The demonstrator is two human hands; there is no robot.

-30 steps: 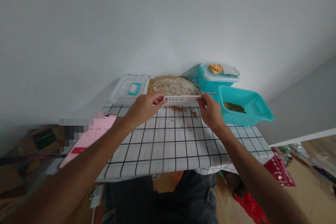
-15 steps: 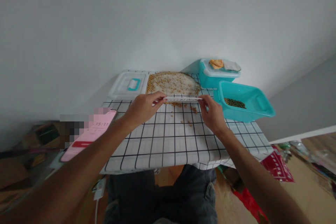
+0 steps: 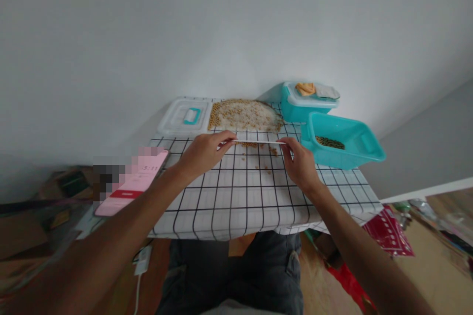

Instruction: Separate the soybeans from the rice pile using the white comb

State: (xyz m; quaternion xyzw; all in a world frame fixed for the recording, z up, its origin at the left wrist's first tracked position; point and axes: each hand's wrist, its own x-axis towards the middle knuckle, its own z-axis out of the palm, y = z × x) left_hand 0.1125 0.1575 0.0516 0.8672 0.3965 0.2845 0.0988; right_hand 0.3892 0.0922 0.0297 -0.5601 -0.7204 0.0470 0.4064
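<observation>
My left hand [image 3: 205, 153] and my right hand [image 3: 300, 163] each pinch one end of a thin white slotted plastic piece [image 3: 258, 141], held level and seen edge-on just above the table. Behind it lies a heap of white rice mixed with yellow beans [image 3: 244, 114] on the black-grid tablecloth [image 3: 240, 197]. Several loose beans [image 3: 265, 161] are scattered on the cloth under and in front of the piece.
A clear lid with a teal handle [image 3: 185, 118] lies back left. A teal lidded box [image 3: 308, 101] with an orange cloth on top stands back right, beside an open teal tray [image 3: 347, 150] holding green beans. A pink phone [image 3: 131, 184] stands left of the table.
The white piece has tipped from showing its slotted face to lying flat and edge-on, and has sunk a little toward the table. Both hands keep their hold.
</observation>
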